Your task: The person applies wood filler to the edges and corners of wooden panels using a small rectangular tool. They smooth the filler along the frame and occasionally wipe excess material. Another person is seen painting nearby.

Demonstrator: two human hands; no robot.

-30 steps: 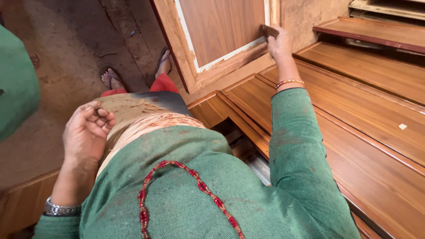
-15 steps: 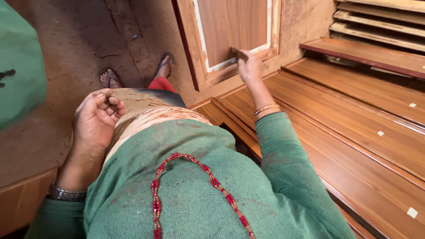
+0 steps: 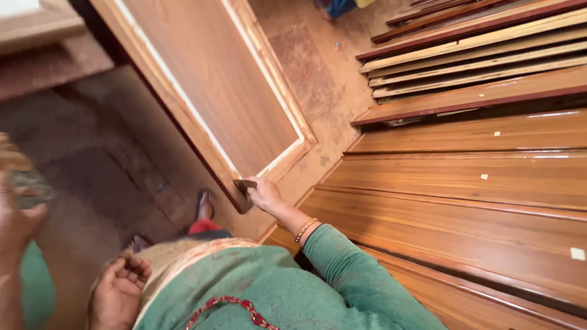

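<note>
Dust-coloured earthen floor (image 3: 318,79) fills the upper middle of my head view, worn and stained reddish. Leaning across it stands a large framed wooden door panel (image 3: 208,85), its brown centre bordered by a pale strip inside a lighter frame. I note the right hand (image 3: 263,194) closed around a small dark flat piece, probably a sanding pad (image 3: 246,185), though the view is too small for me to be certain; it presses against the lower corner of the panel frame. A beaded bangle (image 3: 305,229) sits on that wrist above a green sleeve (image 3: 361,281). The left hand (image 3: 119,290) hangs low by the hip, fingers loosely curled, holding nothing that I can see. Stacked along the right lie long finished brown boards (image 3: 465,183), glossy, some bearing small pale square patches; rougher pale slats (image 3: 477,55) lie farther back. At the left edge another person's blurred hand (image 3: 15,226) intrudes, near a green cloth (image 3: 33,287). One sandalled foot (image 3: 205,205) rests on the floor beneath the panel.
</note>
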